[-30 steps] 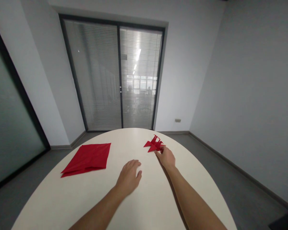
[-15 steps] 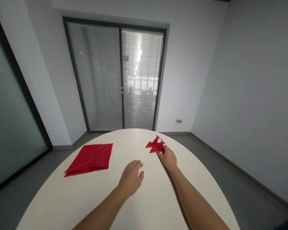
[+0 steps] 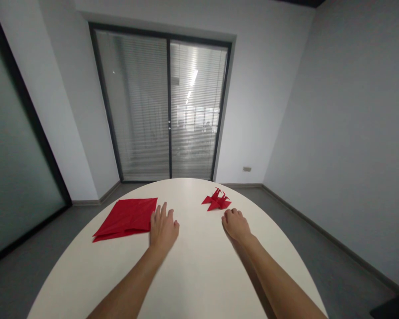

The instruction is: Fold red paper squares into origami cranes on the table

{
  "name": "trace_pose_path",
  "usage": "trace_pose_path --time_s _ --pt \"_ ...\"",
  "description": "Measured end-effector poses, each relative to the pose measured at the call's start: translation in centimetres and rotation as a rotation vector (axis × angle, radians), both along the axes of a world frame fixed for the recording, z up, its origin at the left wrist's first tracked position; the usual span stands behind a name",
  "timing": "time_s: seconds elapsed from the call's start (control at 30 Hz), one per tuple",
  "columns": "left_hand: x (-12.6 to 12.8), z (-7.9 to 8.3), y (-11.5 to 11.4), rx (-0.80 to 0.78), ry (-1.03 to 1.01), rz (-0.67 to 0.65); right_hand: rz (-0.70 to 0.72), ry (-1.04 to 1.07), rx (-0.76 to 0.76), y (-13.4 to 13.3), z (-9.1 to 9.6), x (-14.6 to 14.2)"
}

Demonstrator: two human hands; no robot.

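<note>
A flat, layered stack of red paper [image 3: 129, 218] lies on the left of the table, its front edges slightly lifted apart. My left hand [image 3: 162, 226] is open at the stack's right edge, fingers spread; its fingertips overlap that edge in view, though I cannot tell how firmly they touch. Toward the far right side, a small cluster of red origami cranes [image 3: 217, 201] sits close together, necks raised and wings out. Just in front of them, my right hand [image 3: 236, 225] has its fingers curled in, apart from the cranes, with nothing seen in it.
The round white table [image 3: 193, 274] curves away in front of me. Beyond it stand a glass door with blinds [image 3: 142, 110] and pale walls. A dark object [image 3: 394, 308] shows at the lower right corner.
My right hand has let go of the cranes and drawn back toward me. My left hand has moved left and forward to the red paper, its fingers spreading.
</note>
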State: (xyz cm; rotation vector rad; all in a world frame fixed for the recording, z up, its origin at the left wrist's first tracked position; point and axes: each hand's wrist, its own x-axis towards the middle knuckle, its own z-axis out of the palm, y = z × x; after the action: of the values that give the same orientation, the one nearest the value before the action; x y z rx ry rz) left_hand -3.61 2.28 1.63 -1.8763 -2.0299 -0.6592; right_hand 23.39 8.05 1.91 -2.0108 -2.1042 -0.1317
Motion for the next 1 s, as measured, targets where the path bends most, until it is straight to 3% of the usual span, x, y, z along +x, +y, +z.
trace_pose_path --time_s 0.1,0.23,0.43,0.77,1.0 --pt "-1.7 -0.5 0.6 -0.039 0.039 0.143 0.063 0.093 0.068 -0.5 -0.6 1.3" --pt "-2.4 -1.4 1.1 -0.139 0.035 0.264 0.171 0.196 0.036 -0.7 -1.4 2.6" --pt "-2.1 -1.4 1.0 -0.183 0.023 0.306 0.194 0.207 0.037 -1.0 -1.4 2.8" --pt "-0.4 0.1 0.4 0.038 0.12 0.241 0.195 0.216 0.004 -1.0 -1.1 3.2" --pt "2.0 1.4 -0.7 0.016 0.134 -0.057 0.199 0.215 0.0 -1.1 -1.0 3.3"
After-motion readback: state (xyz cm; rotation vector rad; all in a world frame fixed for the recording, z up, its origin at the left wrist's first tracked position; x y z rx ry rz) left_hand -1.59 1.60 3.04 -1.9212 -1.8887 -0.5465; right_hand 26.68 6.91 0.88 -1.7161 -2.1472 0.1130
